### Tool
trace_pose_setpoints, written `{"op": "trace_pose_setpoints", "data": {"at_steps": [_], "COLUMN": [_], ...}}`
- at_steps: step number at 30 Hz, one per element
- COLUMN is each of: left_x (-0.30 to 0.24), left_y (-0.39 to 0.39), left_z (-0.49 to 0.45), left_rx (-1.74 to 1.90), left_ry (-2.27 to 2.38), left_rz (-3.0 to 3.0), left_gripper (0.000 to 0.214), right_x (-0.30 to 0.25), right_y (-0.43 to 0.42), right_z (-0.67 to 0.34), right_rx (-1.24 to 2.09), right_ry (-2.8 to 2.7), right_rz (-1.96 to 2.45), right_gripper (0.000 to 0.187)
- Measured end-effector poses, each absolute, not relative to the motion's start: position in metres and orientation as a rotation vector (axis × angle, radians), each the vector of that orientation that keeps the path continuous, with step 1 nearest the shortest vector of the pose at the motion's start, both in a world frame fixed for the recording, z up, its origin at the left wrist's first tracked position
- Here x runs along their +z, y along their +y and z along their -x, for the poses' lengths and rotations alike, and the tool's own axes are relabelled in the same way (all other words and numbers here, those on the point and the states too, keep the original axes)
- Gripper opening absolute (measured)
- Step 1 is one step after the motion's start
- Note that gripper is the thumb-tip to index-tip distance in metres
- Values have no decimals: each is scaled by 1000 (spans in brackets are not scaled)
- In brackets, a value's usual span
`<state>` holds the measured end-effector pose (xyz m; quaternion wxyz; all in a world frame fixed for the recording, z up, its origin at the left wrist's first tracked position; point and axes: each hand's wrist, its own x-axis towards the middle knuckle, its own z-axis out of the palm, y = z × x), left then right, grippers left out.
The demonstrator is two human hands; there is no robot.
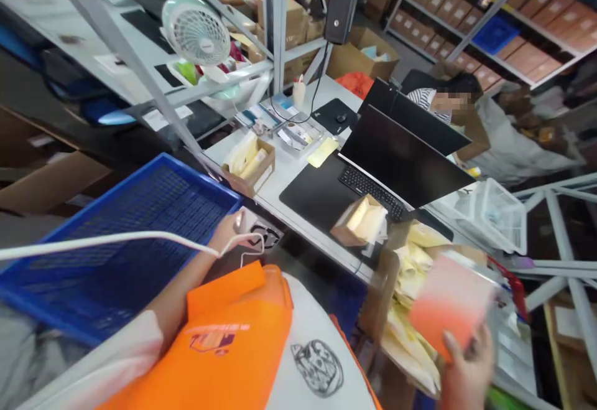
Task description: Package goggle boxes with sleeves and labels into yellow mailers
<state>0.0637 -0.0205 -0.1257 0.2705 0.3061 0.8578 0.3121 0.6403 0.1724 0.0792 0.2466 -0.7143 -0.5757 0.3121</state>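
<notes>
My left hand (229,231) reaches to the table's near edge and closes on a small white device (246,219) with a white cable running from it. At the lower right my right hand (466,369) grips a pink-to-orange flat packet (448,301), blurred by motion. It is held above a cardboard box (380,288) full of yellowish flat packets. A smaller open carton (361,220) with similar packets stands on the black desk mat (317,195) in front of the keyboard (373,191).
A blue plastic crate (116,242) sits at the left. A dark monitor (403,155), a carton of packets (249,162), a white fan (196,29) and metal shelf posts crowd the table. Another person (448,102) sits behind the monitor. A clear bin (494,214) stands right.
</notes>
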Motion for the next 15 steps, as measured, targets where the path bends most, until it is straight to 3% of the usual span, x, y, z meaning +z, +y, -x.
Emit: {"op": "trace_pose_setpoints", "data": {"at_steps": [4,6,15], "left_x": [-135,-132,-78], "left_y": [18,36,92], "left_z": [-44,-36,-1], "left_rx": [817,813,991], "left_ry": [2236,2217,2300], "left_rz": [-898,-919,-1000], "left_gripper": [99,98,98], "right_x": [35,7,-111], "right_y": [165,170,236], "right_z": [-474,-418,-298], "right_rx": [728,721,843], "right_ry": [-1754,-1993,-2243], "right_rz": [1815,1681,1640], "right_gripper": [121,114,96]}}
